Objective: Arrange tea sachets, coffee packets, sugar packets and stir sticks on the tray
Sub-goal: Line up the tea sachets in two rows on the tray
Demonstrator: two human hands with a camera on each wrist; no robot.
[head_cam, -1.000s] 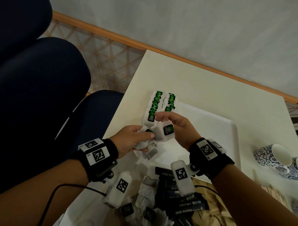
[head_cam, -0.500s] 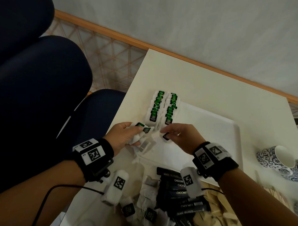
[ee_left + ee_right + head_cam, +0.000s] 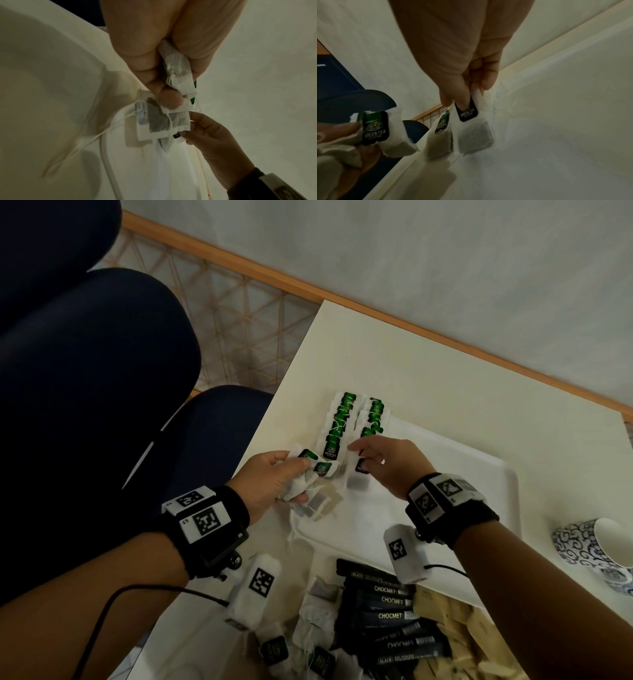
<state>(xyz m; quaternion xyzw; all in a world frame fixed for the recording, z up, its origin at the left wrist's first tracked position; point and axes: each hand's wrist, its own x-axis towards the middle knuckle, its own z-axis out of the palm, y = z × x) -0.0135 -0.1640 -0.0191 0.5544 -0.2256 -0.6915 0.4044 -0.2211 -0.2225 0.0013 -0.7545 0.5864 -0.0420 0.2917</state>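
Dark navy chair cushions [image 3: 85,378] fill the far left, beside the cream table [image 3: 394,364]. The left hand [image 3: 270,477] curls round a bunch of green tea bags [image 3: 308,474], several hanging from its fingers with strings trailing over the white tray [image 3: 479,474] edge. Just right of it, two rows of green tea bags [image 3: 356,422] already lie overlapped along the tray's far-left side. The right hand [image 3: 387,467] pinches a single tea bag [image 3: 471,129] by its black tag and lowers it at the near end of the right-hand row. To do this well, the bag should probably land overlapping the one before it, tag facing up and in line with the row, and the string tucked under so it does not snag the neighbours. In the near foreground lie loose tea bags, black Chocmet coffee sticks [image 3: 390,614] and pale wooden stir sticks [image 3: 452,625], not yet arranged. A patterned blue-and-white cup [image 3: 596,546] sits at the far right.
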